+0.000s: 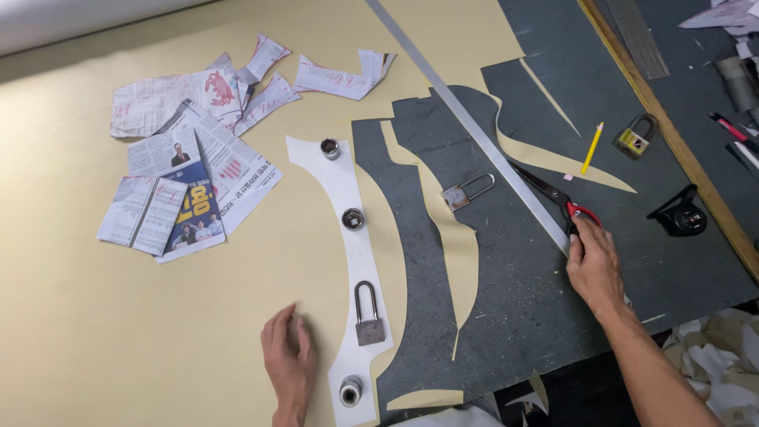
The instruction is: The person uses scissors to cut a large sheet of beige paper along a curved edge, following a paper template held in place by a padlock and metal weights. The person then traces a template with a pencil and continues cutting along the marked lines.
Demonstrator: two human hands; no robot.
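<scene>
1. Fingers of the left hand [288, 360] lie flat and close together on the cream sheet [95, 332] near the tabletop's near edge, gripping nothing, just left of the white curved pattern piece [348, 253].
2. Fingers of the right hand [593, 265] curl around the red handles of the scissors [557, 198], whose dark blades point away toward the far-left; the hand rests on the dark grey fabric [522, 300] toward the near-right part of the tabletop.
3. On the white pattern piece sit four weights: a metal socket [350, 391] at its near end, a padlock [368, 316] above it, a second socket [353, 219], and a third socket [330, 149] at the far end.
4. Another padlock [466, 192] lies on the grey fabric (shackle pointing right), just left of the long metal ruler [474, 134], which runs diagonally from the far edge down to the right hand.
5. Beyond the scissors lie a yellow pencil [592, 148] and a brass padlock [637, 136]; a black round object [681, 215] sits near the wooden strip [672, 134] at the right.
6. Torn newspaper pieces [190, 166] are scattered over the far-left part of the cream sheet.
</scene>
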